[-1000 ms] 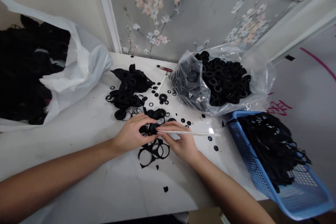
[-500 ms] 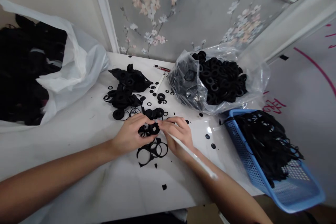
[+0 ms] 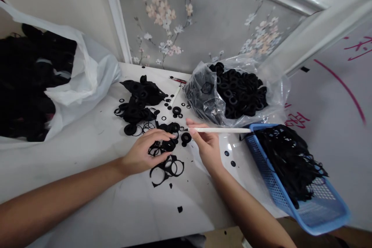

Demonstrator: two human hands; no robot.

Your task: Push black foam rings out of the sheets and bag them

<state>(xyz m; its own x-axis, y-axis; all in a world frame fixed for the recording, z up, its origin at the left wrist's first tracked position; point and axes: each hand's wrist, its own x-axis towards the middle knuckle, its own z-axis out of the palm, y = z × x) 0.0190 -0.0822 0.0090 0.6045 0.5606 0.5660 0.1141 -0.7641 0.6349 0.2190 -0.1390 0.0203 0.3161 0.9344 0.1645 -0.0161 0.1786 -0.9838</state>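
Observation:
My right hand point(image 3: 207, 143) grips a long white stick point(image 3: 223, 130), which lies almost level and points to the right. My left hand point(image 3: 148, 149) curls around black ring pieces point(image 3: 169, 144), thumb and fingers apart at their left side; whether it grips one is hard to see. A thick black ring point(image 3: 186, 138) lies between the two hands. Thin black cut-out loops point(image 3: 167, 170) rest just below my left hand. Beyond it is a heap of black pieces point(image 3: 138, 102), with small discs and rings scattered nearby.
A white bag point(image 3: 99, 73) of black material stands at the left. A clear plastic bag point(image 3: 200, 100) full of black rings is at the back right. The blue basket point(image 3: 325, 217) at the right holds black strips. A red pen-like tool point(image 3: 178, 80) and another white stick point(image 3: 175, 97) lie at the back.
My right hand has moved away from my left and turned, swinging the white stick from slanting down to nearly level. A thick ring now shows between the hands. The view has shifted slightly.

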